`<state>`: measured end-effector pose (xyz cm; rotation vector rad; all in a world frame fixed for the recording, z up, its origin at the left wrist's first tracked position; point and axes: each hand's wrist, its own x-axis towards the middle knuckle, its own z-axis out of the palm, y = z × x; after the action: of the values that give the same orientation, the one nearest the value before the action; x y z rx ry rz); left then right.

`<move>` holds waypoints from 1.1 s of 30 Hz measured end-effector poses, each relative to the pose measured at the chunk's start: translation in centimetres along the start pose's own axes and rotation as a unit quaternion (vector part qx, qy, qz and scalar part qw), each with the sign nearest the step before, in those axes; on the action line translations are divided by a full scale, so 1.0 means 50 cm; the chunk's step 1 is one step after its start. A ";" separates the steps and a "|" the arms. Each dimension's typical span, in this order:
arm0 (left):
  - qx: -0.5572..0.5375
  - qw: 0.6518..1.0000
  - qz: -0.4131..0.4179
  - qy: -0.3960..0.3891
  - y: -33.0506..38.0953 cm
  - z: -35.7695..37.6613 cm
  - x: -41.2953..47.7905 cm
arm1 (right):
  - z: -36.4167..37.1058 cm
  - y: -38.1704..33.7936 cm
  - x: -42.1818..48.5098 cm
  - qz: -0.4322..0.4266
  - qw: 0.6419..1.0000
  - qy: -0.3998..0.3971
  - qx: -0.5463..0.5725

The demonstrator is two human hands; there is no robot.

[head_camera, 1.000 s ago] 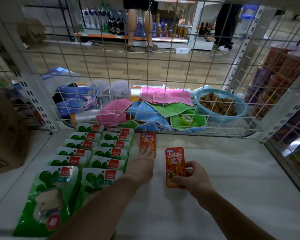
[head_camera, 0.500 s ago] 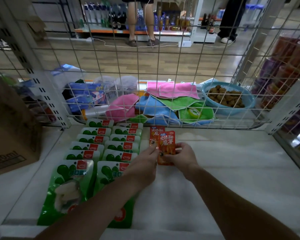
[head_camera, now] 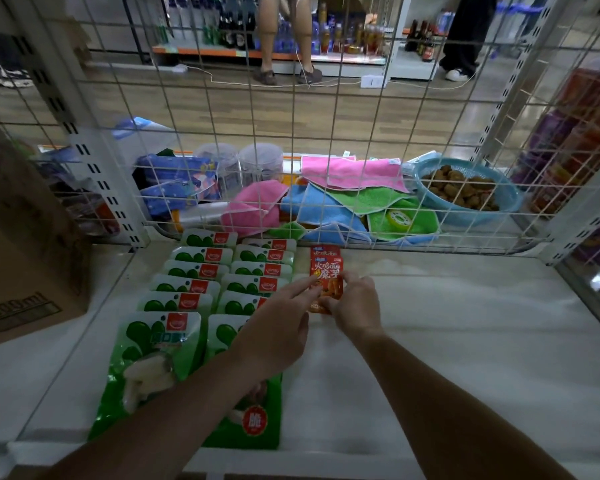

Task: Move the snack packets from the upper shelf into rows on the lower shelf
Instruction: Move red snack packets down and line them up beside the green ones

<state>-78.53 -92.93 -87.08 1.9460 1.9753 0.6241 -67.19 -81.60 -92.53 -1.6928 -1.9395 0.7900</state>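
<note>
Two rows of green snack packets [head_camera: 201, 271] lie overlapped on the white shelf [head_camera: 465, 323], left of centre. Right of them an orange packet [head_camera: 324, 251] lies by the wire back wall, and a second orange packet [head_camera: 327, 271] overlaps its near end. My right hand [head_camera: 355, 303] pinches the near end of that second packet. My left hand [head_camera: 278, 327] reaches over the green rows, its fingertips touching the same packet's left edge. The packet's lower part is hidden by my fingers.
A wire mesh wall [head_camera: 361, 133] closes the back of the shelf. Behind it lie coloured cloths [head_camera: 354, 174] and a blue basket [head_camera: 465, 188] of brown items. A cardboard box [head_camera: 25, 271] stands at the left. Two persons' legs [head_camera: 284, 39] stand in the far aisle.
My right hand has carried the second orange packet from mid-shelf back and left, laying it overlapping the first one. My left hand stayed beside the orange row.
</note>
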 end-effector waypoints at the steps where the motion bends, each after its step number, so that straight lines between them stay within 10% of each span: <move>1: 0.001 1.000 -0.001 -0.001 0.000 0.001 -0.002 | -0.001 0.003 0.001 -0.002 1.000 -0.003 -0.003; 33: 0.030 0.998 -0.051 -0.014 0.039 -0.053 -0.045 | -0.150 0.024 -0.098 -0.115 0.989 0.001 -0.095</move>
<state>-78.07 -95.43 -84.03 1.8617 2.0836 0.5142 -60.60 -85.35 -87.61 -1.5331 -2.2181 0.5323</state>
